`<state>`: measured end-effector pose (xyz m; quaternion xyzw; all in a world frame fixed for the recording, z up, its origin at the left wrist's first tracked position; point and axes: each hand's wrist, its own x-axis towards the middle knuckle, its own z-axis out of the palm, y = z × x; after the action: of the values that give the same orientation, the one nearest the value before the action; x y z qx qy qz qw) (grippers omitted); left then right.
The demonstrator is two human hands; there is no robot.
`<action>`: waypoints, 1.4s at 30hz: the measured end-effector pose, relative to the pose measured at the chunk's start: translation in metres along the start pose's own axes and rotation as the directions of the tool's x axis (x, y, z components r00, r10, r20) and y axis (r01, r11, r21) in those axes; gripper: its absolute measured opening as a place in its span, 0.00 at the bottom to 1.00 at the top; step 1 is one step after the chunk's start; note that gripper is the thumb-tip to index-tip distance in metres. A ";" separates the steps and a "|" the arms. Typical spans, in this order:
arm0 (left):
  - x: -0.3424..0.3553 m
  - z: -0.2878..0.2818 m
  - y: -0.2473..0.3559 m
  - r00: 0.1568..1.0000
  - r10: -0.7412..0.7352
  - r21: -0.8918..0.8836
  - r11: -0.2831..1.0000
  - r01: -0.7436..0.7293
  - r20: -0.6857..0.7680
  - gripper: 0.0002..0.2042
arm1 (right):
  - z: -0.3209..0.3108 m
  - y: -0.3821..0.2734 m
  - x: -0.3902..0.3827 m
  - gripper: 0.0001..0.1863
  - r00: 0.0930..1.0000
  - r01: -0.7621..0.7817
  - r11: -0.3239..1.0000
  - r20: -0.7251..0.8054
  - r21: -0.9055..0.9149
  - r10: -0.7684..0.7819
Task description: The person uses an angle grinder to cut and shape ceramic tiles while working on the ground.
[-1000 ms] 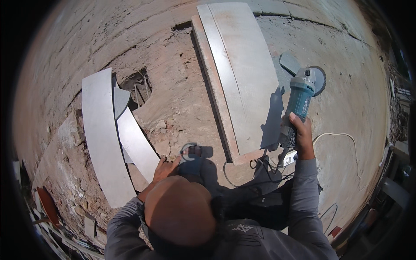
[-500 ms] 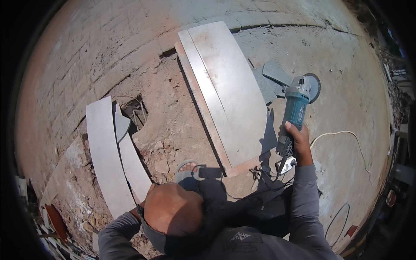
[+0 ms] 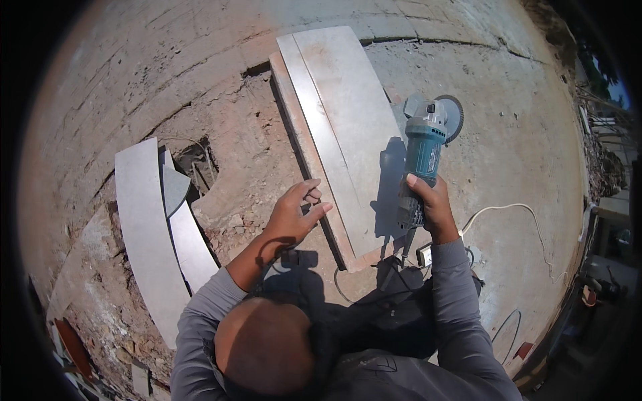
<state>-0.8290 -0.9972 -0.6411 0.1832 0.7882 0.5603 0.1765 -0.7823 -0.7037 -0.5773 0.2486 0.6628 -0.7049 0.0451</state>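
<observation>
My right hand is wrapped around the dark rear body of a teal angle grinder, raised over the right side of a pale stone slab. The grinder's toothed cutting disc points away from me, at the upper right of the tool. A long dark line runs lengthwise along the slab, which rests on a reddish base block. By the block's left edge hovers my left hand, empty, with thumb and fingers apart and slightly bent. Whether it touches the block I cannot tell.
Two long pale slab pieces lie on broken ground at the left, beside a hole. A white power strip and dark cables are near my right forearm. A white cable curves across the concrete floor at the right.
My left hand has come forward from near my head to the slab's left edge. My right hand has shifted the grinder left, over the slab's right side.
</observation>
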 end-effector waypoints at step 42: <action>0.056 -0.001 0.009 0.990 -0.070 -0.398 0.917 0.016 -0.123 0.27 | 0.139 -0.029 0.113 0.24 0.977 -0.005 0.997 0.212 0.082 -0.013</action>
<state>-0.8776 -0.9676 -0.6362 0.0882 0.6725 0.7152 0.1688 -0.9326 -0.8033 -0.5974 0.1721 0.6252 -0.7541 0.1041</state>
